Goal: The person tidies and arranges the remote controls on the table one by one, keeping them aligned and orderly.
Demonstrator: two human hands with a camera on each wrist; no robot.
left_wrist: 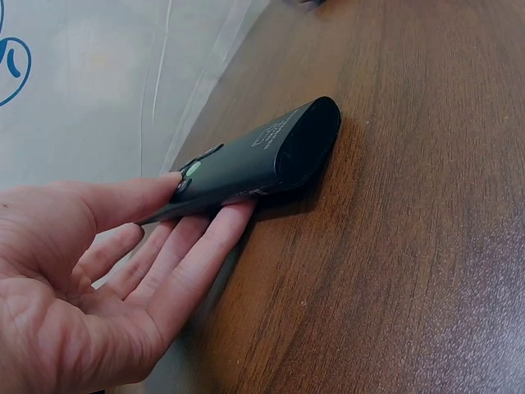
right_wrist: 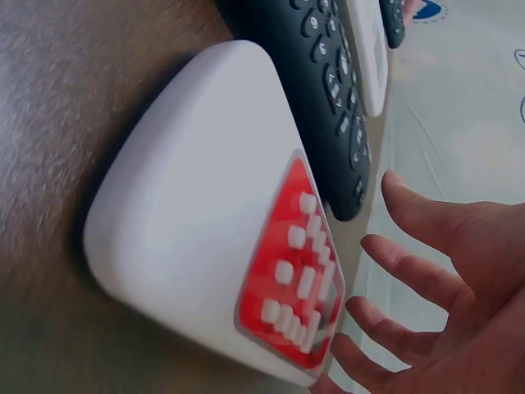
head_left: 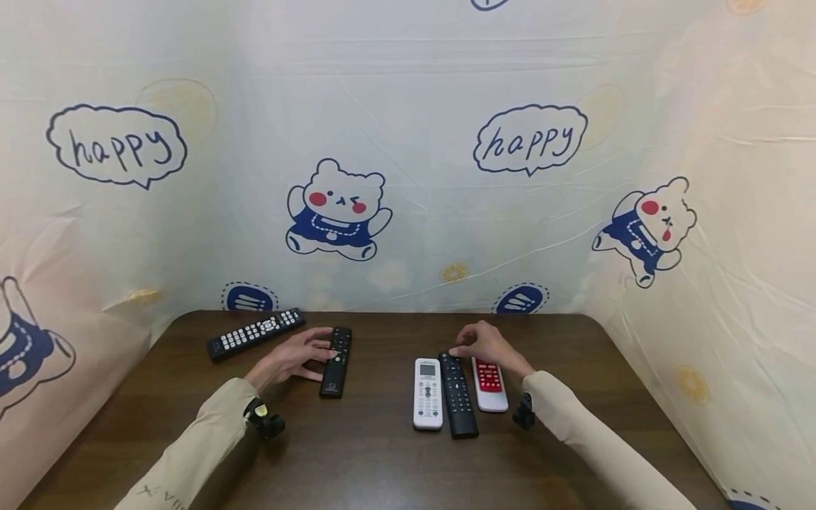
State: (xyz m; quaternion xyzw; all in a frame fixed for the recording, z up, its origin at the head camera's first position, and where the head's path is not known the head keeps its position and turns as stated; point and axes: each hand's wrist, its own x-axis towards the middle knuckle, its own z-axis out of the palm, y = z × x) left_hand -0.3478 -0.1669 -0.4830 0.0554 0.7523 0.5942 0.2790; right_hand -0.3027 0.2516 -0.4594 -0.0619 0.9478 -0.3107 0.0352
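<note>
Remote (black) [head_left: 338, 364] in left grip [head_left: 295, 356]

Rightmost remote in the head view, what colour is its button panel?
Its button panel is red, clearest in the right wrist view.

"happy" reads twice on the sheet [head_left: 433, 92]: once in the left bubble [head_left: 117, 146], once in the right bubble [head_left: 530, 139]. Letters on the left sleeve [head_left: 205, 439], print on the remote [head_left: 335, 365] in the left hand [head_left: 295, 356] and key signs on the white remote [head_left: 428, 394] are too small or blurred to read.
</note>
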